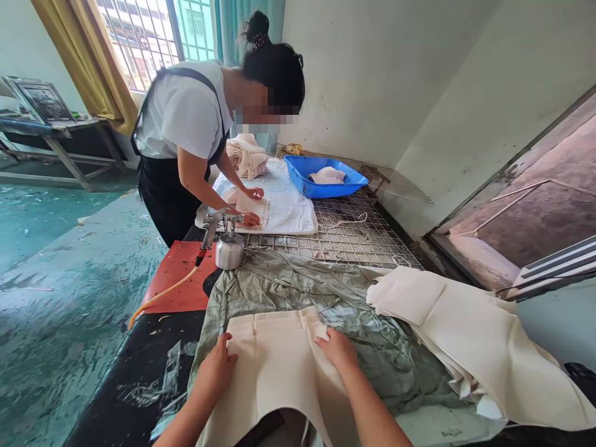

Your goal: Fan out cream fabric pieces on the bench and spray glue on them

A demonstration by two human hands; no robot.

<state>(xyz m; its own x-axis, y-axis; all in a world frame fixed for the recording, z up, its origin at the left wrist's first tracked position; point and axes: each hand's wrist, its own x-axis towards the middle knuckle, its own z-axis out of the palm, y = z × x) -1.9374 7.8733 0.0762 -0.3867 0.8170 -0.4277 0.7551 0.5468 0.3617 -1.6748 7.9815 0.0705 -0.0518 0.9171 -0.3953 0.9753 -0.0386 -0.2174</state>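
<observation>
One co-worker (186, 118) leans over the far end, beyond the rumpled green cloth (377, 347). Behind that sits a blue tub (326, 191); a cream pile (484, 347) crowds the right. The cream fabric (282, 366) lies on the cloth's near part. A spray gun (229, 253) stands between it and the co-worker. Left hand (216, 366) and right hand (341, 355), partly closed, grip its side edges.

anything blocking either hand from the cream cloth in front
Nothing visible does: the left hand and right hand are both on the cream cloth, at opposite sides. The spray gun stands beyond its far edge, not between.
</observation>
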